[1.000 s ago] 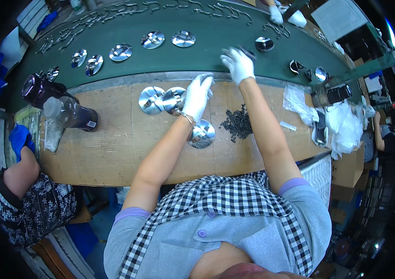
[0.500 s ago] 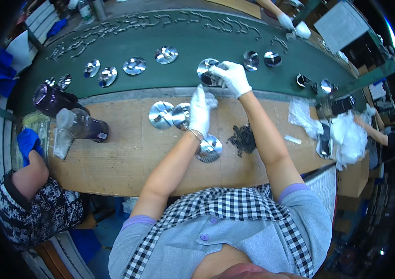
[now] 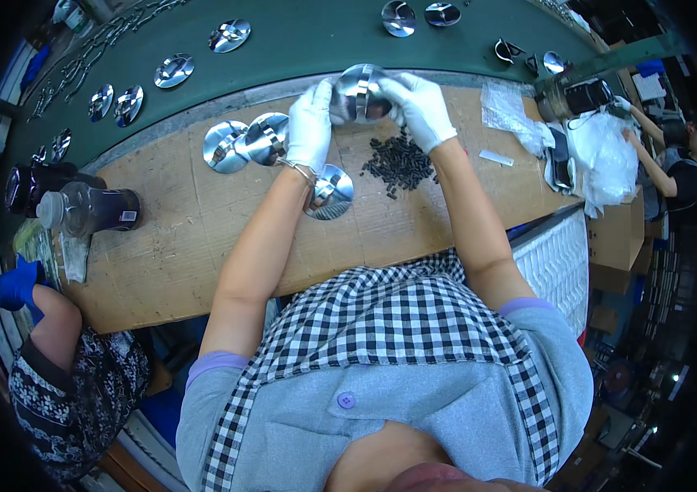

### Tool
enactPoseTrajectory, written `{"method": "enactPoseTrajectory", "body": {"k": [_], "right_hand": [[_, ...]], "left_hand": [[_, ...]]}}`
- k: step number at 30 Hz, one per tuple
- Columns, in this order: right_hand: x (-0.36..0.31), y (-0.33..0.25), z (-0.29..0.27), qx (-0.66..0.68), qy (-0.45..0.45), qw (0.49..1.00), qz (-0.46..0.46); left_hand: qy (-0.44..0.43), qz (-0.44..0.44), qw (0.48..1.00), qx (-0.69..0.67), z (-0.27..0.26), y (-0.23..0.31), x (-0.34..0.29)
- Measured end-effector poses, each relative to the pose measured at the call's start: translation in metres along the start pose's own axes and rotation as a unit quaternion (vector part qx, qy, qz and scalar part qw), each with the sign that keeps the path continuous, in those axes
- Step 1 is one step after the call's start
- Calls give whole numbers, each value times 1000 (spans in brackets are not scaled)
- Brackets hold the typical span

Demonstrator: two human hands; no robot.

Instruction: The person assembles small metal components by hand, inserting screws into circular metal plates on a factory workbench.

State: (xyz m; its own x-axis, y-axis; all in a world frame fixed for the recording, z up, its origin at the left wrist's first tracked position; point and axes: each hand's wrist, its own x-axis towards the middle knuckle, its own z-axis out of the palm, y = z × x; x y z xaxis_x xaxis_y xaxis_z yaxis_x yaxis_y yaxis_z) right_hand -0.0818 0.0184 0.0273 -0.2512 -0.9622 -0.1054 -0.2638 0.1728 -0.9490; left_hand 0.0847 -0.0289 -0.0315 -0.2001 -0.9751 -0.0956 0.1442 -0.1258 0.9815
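A round, mirror-bright metal disc with a raised strap across it is held up between my gloved hands, over the cardboard near its far edge. My left hand closes on its left side, and my right hand grips the right edge between thumb and fingers. Both wear white gloves. Left of and below my left hand lie three similar discs: one at the left, one touching it, and a nearer one beside my wrist. A pile of small black pieces sits below my right hand.
Beyond the cardboard-covered table runs a green belt carrying several more discs. Dark bottles stand at the left. Plastic bags and a dark jar are at the right. Other people sit on both sides.
My right hand has brought a disc from the belt toward me, and my left hand has met it. Both hands now hold it. The view has shifted forward and right.
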Motion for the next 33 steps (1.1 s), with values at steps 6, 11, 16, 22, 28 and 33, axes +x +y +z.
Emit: {"method": "enactPoseTrajectory", "body": {"k": [6,11,16,22,28,33], "right_hand": [[-11,1,-5,26,-92,995,17],[-27,34,-6,-283,-48,943,-168],[-36,36,13,-441,-74,881,-152],[-22,44,12,-339,12,929,-146],[-24,14,28,62,-22,998,-6],[-29,3,35,108,-4,994,-19]], "left_hand": [[-59,170,963,202,10,5,-11],[-64,53,989,123,-4,-5,-1],[-59,27,997,45,-12,-24,7],[-66,8,998,4,-4,-11,3],[-42,85,991,93,-1,2,-6],[-40,105,982,151,-2,0,-5]]}}
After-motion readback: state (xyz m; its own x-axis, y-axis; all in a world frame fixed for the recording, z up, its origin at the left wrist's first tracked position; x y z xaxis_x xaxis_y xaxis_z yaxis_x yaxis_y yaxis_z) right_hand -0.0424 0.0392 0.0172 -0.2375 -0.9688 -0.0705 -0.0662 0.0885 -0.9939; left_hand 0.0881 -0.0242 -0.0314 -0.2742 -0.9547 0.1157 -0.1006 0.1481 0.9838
